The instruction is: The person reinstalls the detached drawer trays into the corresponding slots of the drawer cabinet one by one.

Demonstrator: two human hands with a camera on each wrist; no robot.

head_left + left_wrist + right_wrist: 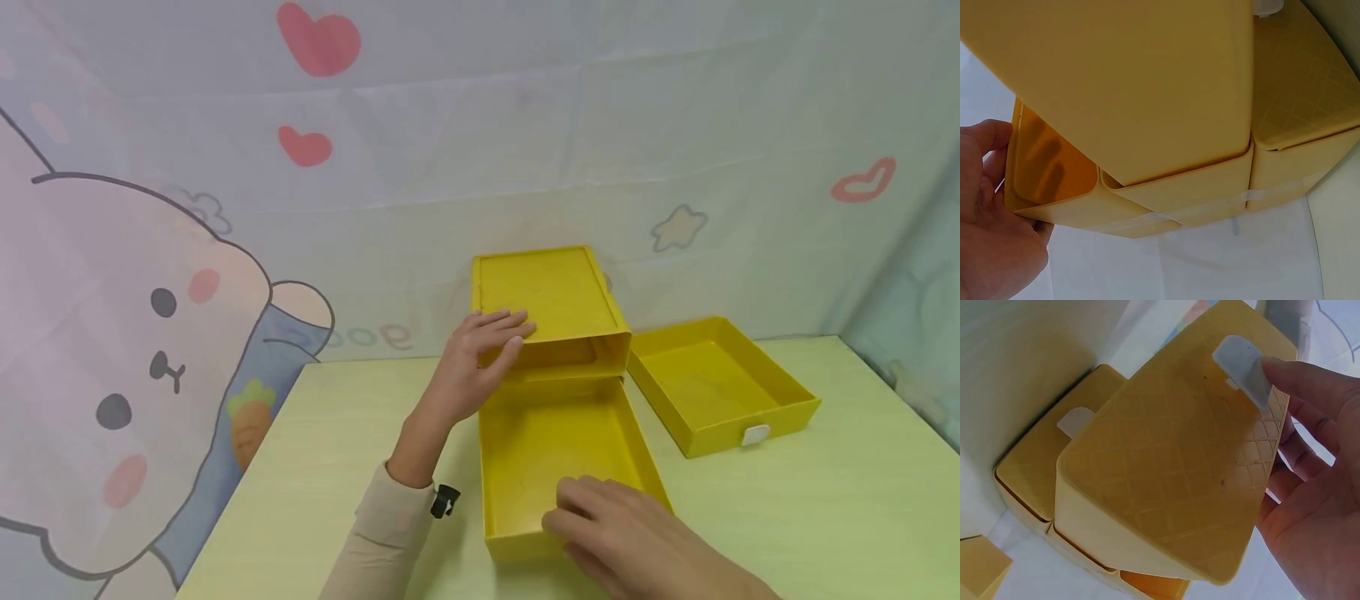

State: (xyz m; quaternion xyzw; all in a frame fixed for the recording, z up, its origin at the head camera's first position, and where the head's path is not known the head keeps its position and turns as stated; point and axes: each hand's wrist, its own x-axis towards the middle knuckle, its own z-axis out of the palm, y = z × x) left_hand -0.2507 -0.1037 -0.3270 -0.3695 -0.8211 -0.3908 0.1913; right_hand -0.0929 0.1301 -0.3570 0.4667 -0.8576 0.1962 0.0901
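A yellow drawer cabinet (547, 292) stands against the back wall, with an open compartment at its top front. Below that compartment, a yellow drawer (558, 458) is pulled far out toward me. My left hand (480, 354) rests on the cabinet's top near its front left edge, fingers stretched out, as the left wrist view (997, 206) also shows from below. My right hand (626, 529) pinches the pulled-out drawer at its front. In the right wrist view, the thumb touches the white pull tab (1244, 369), and the other fingers go behind the front panel, partly hidden.
Another yellow drawer (720, 387) with a white tab lies on the table (787, 508) right of the cabinet. A lower closed drawer (1041, 462) shows in the right wrist view. Behind everything hangs a printed cloth (480, 167). A black clip (445, 501) sits by the left sleeve.
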